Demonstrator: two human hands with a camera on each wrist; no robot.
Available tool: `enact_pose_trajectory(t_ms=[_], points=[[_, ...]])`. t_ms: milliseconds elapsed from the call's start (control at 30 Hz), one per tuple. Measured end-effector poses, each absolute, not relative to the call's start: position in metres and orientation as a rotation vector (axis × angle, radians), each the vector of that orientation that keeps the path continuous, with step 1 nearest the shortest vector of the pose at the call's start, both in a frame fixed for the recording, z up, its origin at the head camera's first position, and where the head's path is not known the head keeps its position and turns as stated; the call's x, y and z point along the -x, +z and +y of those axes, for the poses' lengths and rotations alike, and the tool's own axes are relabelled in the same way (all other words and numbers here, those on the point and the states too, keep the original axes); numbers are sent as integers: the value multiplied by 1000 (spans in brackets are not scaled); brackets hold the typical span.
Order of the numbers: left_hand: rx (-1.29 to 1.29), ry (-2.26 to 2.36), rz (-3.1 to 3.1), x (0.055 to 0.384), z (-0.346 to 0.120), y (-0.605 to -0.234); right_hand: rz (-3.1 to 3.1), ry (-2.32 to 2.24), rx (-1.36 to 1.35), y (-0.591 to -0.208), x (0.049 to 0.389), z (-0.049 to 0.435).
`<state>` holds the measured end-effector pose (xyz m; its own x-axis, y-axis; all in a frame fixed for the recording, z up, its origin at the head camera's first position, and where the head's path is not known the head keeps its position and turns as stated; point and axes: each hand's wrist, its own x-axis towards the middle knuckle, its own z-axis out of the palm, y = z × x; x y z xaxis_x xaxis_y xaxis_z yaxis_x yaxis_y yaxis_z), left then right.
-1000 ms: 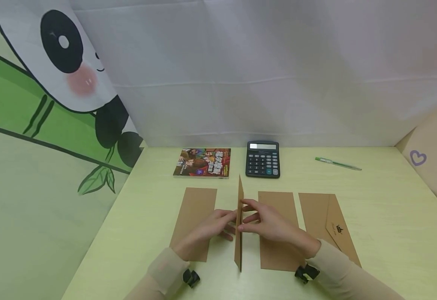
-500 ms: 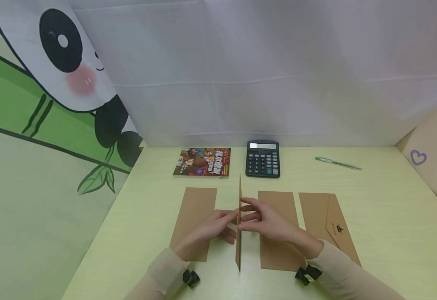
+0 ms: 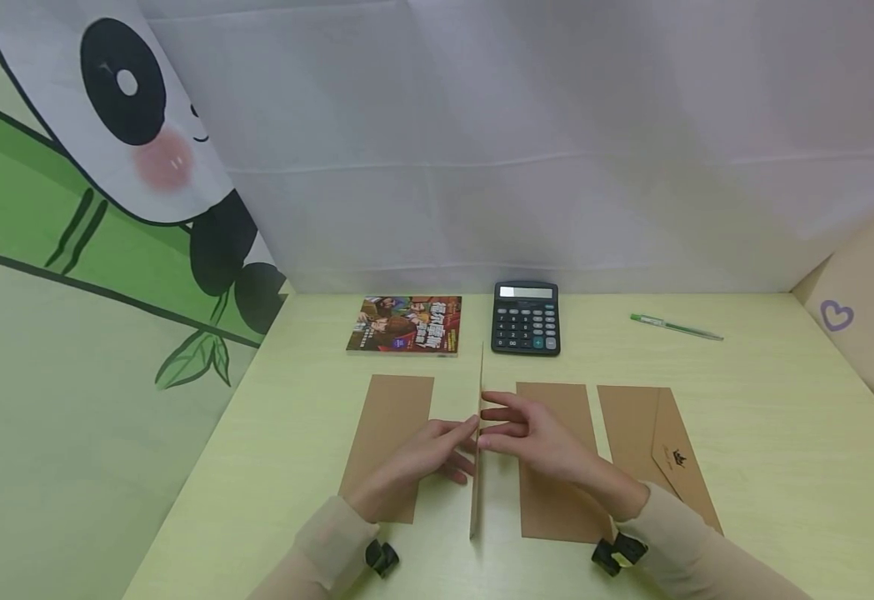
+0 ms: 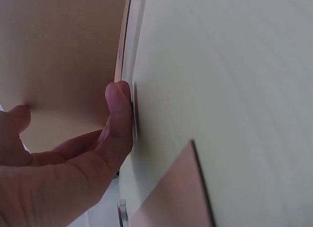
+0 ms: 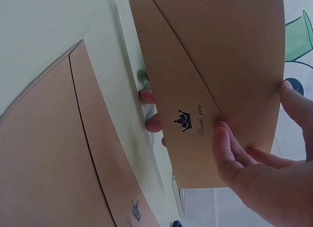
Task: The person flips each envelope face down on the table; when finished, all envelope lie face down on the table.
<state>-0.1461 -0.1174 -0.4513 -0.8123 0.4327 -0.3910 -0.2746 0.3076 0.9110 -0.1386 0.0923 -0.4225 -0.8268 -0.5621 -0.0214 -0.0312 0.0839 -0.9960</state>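
A brown paper envelope (image 3: 475, 496) stands on its long edge between both hands, almost edge-on in the head view. Its flap side, with a crown and "Thank you" print, faces my right hand; the plain side (image 4: 63, 46) faces my left hand. My left hand (image 3: 437, 450) holds it low, thumb against the plain face, fingers curled at the bottom edge. With fingertips on the flap face and the thumb at the top edge, my right hand (image 3: 545, 442) grips it too. Flat on the table lie a plain envelope (image 3: 399, 408) to the left and another (image 3: 556, 517) to the right.
A third flat envelope (image 3: 631, 417) with a crown-printed flap lies farther right. Behind the envelopes are a colourful book (image 3: 407, 327), a black calculator (image 3: 525, 321) and a green pen (image 3: 676, 327). A white cloth (image 3: 481, 167) hangs along the table's back edge.
The upright envelope has turned a little, from a narrow slanted face to nearly a thin line in the head view. My right hand's fingers have shifted slightly up along it.
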Motion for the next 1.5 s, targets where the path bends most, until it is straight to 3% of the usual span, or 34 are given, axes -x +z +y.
enact_pose_trajectory(t_ms=[1500], points=[[-216, 1313, 2474, 147, -127, -455, 2091, -1820, 532, -427, 139, 110]])
